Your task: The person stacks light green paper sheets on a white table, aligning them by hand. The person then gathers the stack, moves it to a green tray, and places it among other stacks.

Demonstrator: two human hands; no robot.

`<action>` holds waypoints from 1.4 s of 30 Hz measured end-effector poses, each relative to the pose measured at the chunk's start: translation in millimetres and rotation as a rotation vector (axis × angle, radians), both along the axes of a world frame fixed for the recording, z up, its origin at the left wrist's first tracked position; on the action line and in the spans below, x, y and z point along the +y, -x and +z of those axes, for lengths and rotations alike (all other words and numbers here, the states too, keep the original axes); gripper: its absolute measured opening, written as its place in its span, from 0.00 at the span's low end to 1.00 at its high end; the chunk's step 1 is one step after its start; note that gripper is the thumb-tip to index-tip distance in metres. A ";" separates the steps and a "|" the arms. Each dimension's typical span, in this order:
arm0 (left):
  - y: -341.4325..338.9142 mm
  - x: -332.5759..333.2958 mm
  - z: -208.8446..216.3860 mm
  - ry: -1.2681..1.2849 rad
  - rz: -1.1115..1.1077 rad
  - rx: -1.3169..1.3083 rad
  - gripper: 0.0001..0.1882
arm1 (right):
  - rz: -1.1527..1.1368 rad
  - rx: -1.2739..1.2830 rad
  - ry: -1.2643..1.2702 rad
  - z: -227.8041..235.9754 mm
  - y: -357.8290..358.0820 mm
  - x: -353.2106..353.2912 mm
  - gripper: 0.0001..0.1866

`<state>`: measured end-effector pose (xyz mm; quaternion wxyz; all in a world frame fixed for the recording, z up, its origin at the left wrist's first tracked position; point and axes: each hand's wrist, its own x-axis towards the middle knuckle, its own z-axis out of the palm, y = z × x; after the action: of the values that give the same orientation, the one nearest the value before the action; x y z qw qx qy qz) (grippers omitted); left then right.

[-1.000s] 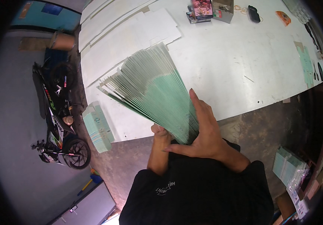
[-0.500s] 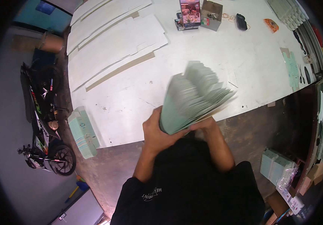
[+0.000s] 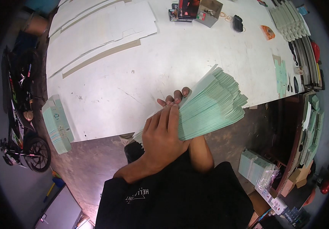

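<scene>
A thick stack of pale green flat sheets (image 3: 210, 105) is held over the near edge of the white table (image 3: 153, 68), slightly fanned, its free end pointing right. My left hand (image 3: 162, 137) lies flat on top of the near end of the stack, fingers pressing down. My right hand (image 3: 175, 98) is under the stack; only its fingertips show past the far edge, and its forearm comes up from below.
Another pile of green sheets (image 3: 57, 124) overhangs the table's left corner. White card sheets (image 3: 99, 34) lie at the far left, small boxes (image 3: 195, 9) at the far edge, more green stacks (image 3: 288, 19) at the far right. A motorcycle (image 3: 19, 114) stands left; wrapped packs (image 3: 256, 168) sit on the floor right.
The stack, fanned up and to the left a second ago, has swung over to the right and dropped lower. My left hand now rests flat on top of it.
</scene>
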<state>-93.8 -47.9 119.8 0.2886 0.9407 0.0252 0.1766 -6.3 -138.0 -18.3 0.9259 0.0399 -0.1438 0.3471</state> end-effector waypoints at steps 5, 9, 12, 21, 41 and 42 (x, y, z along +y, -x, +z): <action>2.0 -0.1 -1.2 0.018 -0.008 0.011 0.48 | -0.021 -0.009 -0.006 -4.0 2.0 0.9 0.20; -3.5 23.8 6.8 0.249 0.020 0.213 0.47 | -0.124 -0.079 0.393 6.3 1.4 -21.3 0.33; -10.8 59.0 -20.6 0.533 -0.121 0.226 0.45 | -0.211 -0.346 0.882 13.3 3.9 -47.6 0.56; -16.9 67.5 -54.5 1.154 -0.054 -0.207 0.64 | -0.623 -0.585 1.270 48.2 33.4 8.4 0.50; -24.7 80.0 -43.8 0.863 -0.012 -0.101 0.60 | -0.515 -0.585 1.296 31.7 36.7 -6.2 0.49; -27.8 72.2 -31.1 0.795 -0.012 -0.096 0.60 | -0.346 -0.419 1.315 27.8 37.5 -11.1 0.50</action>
<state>-66.0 24.3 88.7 0.6320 0.7464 0.0726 0.1952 -43.8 -149.1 9.5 0.7528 -0.6181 -0.0839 0.2103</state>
